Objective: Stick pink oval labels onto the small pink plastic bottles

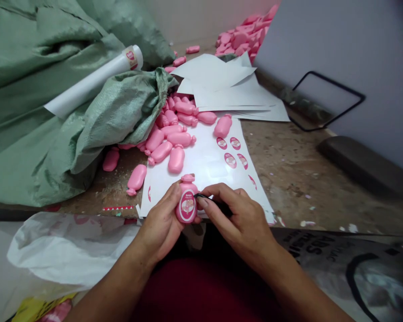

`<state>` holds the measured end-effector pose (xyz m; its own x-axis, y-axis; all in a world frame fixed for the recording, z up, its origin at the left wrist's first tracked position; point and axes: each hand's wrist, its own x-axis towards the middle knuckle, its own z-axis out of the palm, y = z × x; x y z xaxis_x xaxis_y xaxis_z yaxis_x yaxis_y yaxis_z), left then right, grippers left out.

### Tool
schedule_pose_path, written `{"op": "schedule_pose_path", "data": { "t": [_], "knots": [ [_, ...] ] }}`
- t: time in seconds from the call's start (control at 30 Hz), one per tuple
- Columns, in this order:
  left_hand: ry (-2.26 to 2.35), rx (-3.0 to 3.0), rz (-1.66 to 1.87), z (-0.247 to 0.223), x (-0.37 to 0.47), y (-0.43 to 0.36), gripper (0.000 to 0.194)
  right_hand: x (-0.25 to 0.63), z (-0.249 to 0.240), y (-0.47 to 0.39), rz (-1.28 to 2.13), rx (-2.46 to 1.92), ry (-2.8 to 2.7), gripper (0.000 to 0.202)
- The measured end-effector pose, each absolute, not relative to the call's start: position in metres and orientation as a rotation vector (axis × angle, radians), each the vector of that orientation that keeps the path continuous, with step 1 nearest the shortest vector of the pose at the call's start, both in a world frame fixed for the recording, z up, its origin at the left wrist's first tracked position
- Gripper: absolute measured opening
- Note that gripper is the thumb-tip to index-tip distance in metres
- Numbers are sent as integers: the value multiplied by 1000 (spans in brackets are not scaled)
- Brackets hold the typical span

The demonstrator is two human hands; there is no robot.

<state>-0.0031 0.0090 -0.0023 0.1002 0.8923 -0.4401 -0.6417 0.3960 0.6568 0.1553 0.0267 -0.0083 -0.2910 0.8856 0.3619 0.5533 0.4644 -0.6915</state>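
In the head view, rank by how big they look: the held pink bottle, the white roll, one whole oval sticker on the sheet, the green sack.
Largest to smallest:
1. Green sack
2. White roll
3. Pink bottle, in the left hand
4. Oval sticker, on the white sheet

I can't read the small line beneath BABY on the oval pink-and-white label (188,207). The right hand (246,220) hides most of the slim black tool (224,208) from me. The bulky green woven sack (27,116) runs off my left edge, the broad pale-grey panel (342,49) off the right, masking part of the blurred pink plastic heap (240,39).
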Motion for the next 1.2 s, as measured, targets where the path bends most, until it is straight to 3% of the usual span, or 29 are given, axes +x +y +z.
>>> {"op": "schedule_pose_path", "data": {
  "t": [0.57,0.83,1.2],
  "knots": [
    [867,311,1146,-4,-1,7,26,159,-16,27,570,-1068,-1941,13],
    [941,384,1184,-5,2,6,27,158,-17,24,990,-1121,-1715,15],
    [904,351,1192,-4,3,4,27,158,-18,26,324,-1117,-2028,14]
  ]
}}
